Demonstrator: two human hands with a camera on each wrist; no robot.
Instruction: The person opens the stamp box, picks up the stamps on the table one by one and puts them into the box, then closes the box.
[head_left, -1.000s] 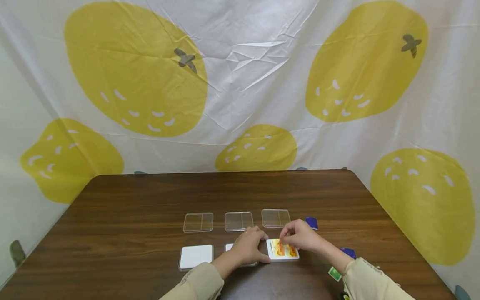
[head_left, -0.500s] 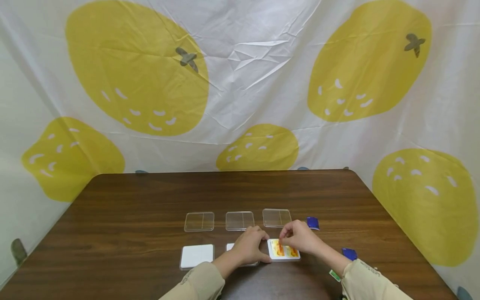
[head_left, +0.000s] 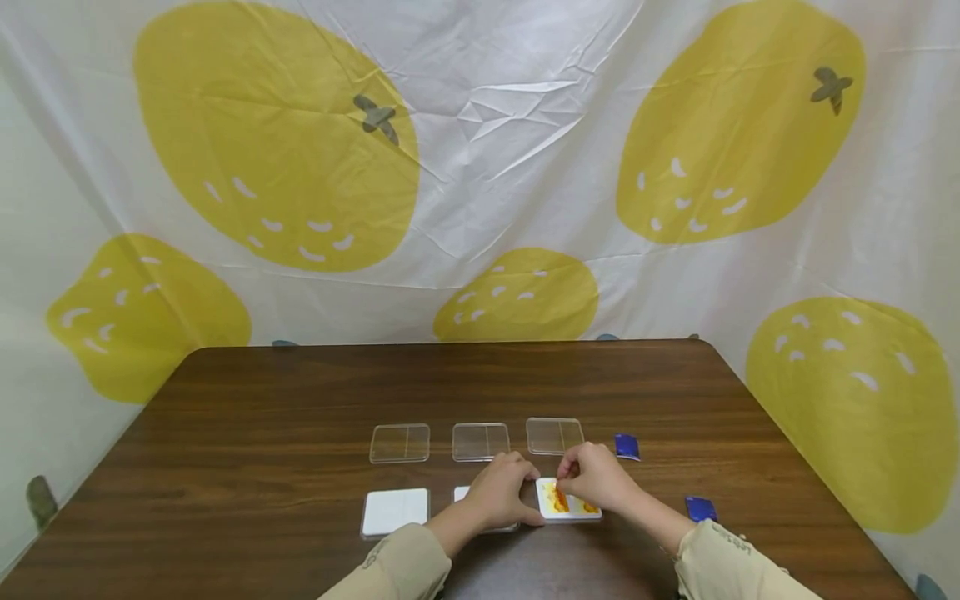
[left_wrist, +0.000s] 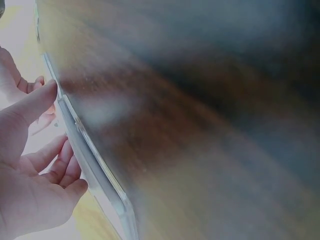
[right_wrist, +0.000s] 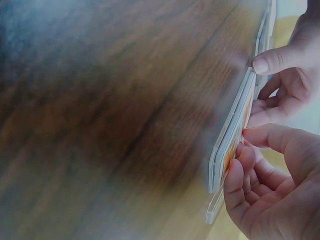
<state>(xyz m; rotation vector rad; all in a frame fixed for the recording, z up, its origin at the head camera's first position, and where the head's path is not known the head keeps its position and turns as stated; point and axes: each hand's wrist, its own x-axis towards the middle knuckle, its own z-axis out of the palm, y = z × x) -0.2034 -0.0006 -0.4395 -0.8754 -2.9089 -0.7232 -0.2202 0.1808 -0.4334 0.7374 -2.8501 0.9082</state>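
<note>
A white square tile point(head_left: 564, 502) streaked with orange and yellow lies at the table's near edge. My right hand point(head_left: 592, 479) hovers over it with curled fingers, and the fingertips point(right_wrist: 243, 150) pinch at its painted face. What they pinch is too small to make out. My left hand point(head_left: 498, 492) rests on the middle white tile point(head_left: 460, 494), hiding most of it, and its thumb point(right_wrist: 272, 61) presses the streaked tile's left edge. The left wrist view shows that hand point(left_wrist: 35, 170) beside a tile's edge point(left_wrist: 92, 170).
A plain white tile point(head_left: 395, 511) lies left of my hands. Behind them three clear square lids point(head_left: 399, 443) point(head_left: 481, 442) point(head_left: 555, 436) stand in a row. Two blue packets point(head_left: 627, 447) point(head_left: 700, 507) lie to the right. A lemon-print cloth hangs behind the brown table point(head_left: 300, 392).
My right hand has slid slightly left across the streaked tile, covering more of the orange. The green packet by my right sleeve is out of sight. The left hand stays put.
</note>
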